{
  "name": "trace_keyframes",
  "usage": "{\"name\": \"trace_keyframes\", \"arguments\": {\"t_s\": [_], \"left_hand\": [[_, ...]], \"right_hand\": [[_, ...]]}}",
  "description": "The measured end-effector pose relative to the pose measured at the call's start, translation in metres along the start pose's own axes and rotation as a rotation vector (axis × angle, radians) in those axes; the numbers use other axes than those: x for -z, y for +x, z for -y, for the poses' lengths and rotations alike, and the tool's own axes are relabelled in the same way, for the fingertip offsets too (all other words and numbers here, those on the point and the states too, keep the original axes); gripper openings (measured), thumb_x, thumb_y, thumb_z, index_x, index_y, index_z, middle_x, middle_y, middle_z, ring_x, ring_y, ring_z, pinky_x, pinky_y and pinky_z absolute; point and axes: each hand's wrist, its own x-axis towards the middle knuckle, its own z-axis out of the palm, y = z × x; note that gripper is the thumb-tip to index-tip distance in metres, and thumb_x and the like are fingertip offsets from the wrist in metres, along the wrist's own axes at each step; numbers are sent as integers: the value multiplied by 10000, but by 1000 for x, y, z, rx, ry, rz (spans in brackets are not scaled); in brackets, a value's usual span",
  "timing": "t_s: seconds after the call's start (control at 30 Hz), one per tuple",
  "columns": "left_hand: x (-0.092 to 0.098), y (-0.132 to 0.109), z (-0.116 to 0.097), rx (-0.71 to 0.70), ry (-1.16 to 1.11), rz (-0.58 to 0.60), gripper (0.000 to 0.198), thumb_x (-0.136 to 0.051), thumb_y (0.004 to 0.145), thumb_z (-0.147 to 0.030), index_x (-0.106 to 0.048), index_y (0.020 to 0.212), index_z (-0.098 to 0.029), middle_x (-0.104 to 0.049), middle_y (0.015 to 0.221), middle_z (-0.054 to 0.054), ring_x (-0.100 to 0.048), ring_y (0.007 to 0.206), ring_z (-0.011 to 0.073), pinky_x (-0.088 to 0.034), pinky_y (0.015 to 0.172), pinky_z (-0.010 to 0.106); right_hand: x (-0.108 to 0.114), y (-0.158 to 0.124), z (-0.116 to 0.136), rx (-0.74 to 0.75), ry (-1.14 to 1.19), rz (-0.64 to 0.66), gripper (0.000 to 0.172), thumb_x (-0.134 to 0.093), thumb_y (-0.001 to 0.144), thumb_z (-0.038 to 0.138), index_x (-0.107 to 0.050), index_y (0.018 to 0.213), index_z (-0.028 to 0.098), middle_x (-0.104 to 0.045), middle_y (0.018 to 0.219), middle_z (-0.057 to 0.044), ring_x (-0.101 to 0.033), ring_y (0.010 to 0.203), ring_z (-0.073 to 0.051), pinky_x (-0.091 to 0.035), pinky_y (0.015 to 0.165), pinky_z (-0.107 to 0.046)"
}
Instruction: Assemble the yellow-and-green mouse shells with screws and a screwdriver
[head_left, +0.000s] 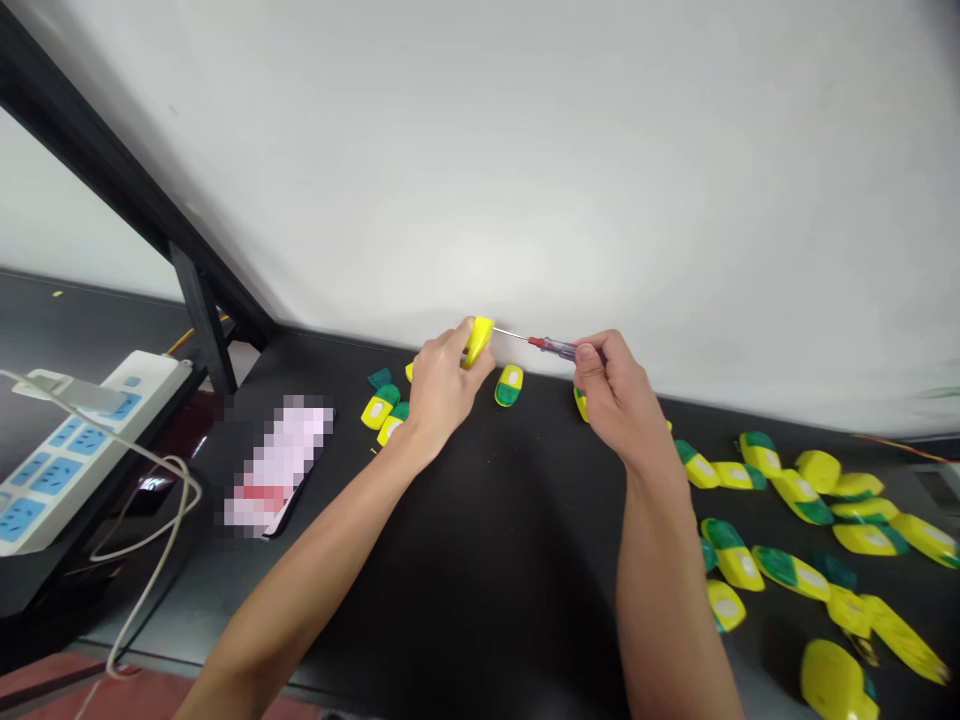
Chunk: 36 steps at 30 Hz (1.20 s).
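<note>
My left hand (pixel 444 385) is closed around a yellow plastic casing (pixel 479 340), held up off the table near the wall. In my right hand (pixel 611 390) is a screwdriver (pixel 551 346) with a clear handle and a red collar. Its thin metal shaft points left, and the tip meets the casing's right side; whether it sits in a screw is too small to tell. Just below, a yellow and green casing (pixel 509 386) with a white oval lies on the table. Several similar casings (pixel 381 407) are partly hidden behind my left hand.
Many yellow and green casings (pixel 802 497) lie scattered on the black table (pixel 525 560) at the right. A phone (pixel 281 467) with a blurred screen lies at the left, near a white power strip (pixel 67 450) with a cable. Behind stands a white wall (pixel 525 180).
</note>
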Motion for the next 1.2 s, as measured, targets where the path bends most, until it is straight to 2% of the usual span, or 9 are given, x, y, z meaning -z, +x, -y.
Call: {"name": "trace_keyframes", "arguments": {"t_s": [0.27, 0.43, 0.6, 0.7, 0.8, 0.87, 1.03, 1.1, 1.2], "left_hand": [[-3, -1, 0, -21, 14, -9, 92, -597, 964, -225, -682, 986, -197, -500, 703, -30, -400, 631, 134, -323, 634, 276], [0, 0, -2, -6, 50, 0, 114, -586, 973, -223, -693, 1003, -196, -515, 710, -22, -421, 640, 141, -315, 646, 283], [-1, -1, -2, -18, 72, 5, 182, -586, 978, -239, -721, 1096, -203, -553, 727, -14, -471, 659, 153, -335, 661, 284], [-3, -2, -1, -16, 84, -8, 225, -591, 974, -232, -726, 1149, -186, -565, 736, -9, -465, 664, 154, -342, 672, 284], [-2, -2, -1, -11, 87, -12, 233, -592, 971, -228, -726, 1156, -184, -573, 743, -5, -464, 663, 152, -330, 664, 284], [0, -1, -2, -7, 92, -16, 227, -587, 976, -236, -726, 1149, -191, -580, 745, -4, -471, 662, 151, -321, 656, 284], [5, 1, -3, -10, 117, -32, 273, -584, 988, -250, -721, 1215, -189, -628, 780, 15, -526, 698, 165, -338, 664, 292], [6, 1, -3, -16, 136, -38, 296, -587, 988, -249, -717, 1248, -194, -649, 804, 23, -549, 719, 174, -354, 676, 295], [8, 2, -4, -33, 164, -45, 321, -588, 988, -239, -714, 1280, -193, -672, 831, 35, -575, 749, 187, -379, 698, 300]], "right_hand": [[4, -1, 0, -24, -4, 23, 624, -328, 985, 867, -454, 868, 267, -490, 670, 27, -477, 586, -163, -364, 561, -318], [4, -5, -5, 47, 45, 66, 499, -438, 1025, 750, -502, 1094, 259, -589, 877, -17, -543, 664, -173, -449, 630, -340], [2, 0, -11, 152, -44, -57, 337, -462, 1062, 556, -591, 1053, 245, -626, 936, -64, -601, 757, -210, -508, 737, -382], [1, 3, -9, 145, -96, -92, 374, -443, 1061, 558, -624, 962, 246, -646, 870, -62, -598, 730, -216, -481, 706, -367], [-1, 2, -6, 109, -132, -73, 504, -347, 1073, 640, -555, 820, 258, -570, 697, -31, -548, 653, -212, -432, 647, -349], [-3, 1, -5, 89, -125, -46, 537, -308, 1074, 677, -534, 819, 261, -547, 670, -21, -531, 633, -207, -421, 629, -342], [-5, -2, -10, 83, 21, 79, 354, -482, 1043, 599, -545, 1074, 252, -675, 873, -42, -632, 751, -216, -507, 706, -355], [-6, -1, -12, 93, 46, 98, 273, -518, 1031, 520, -552, 1065, 251, -668, 842, -31, -624, 718, -206, -516, 703, -356], [-6, 2, -10, 120, 28, 46, 219, -532, 1008, 433, -624, 1051, 240, -650, 780, -25, -599, 659, -197, -516, 688, -358]]}}
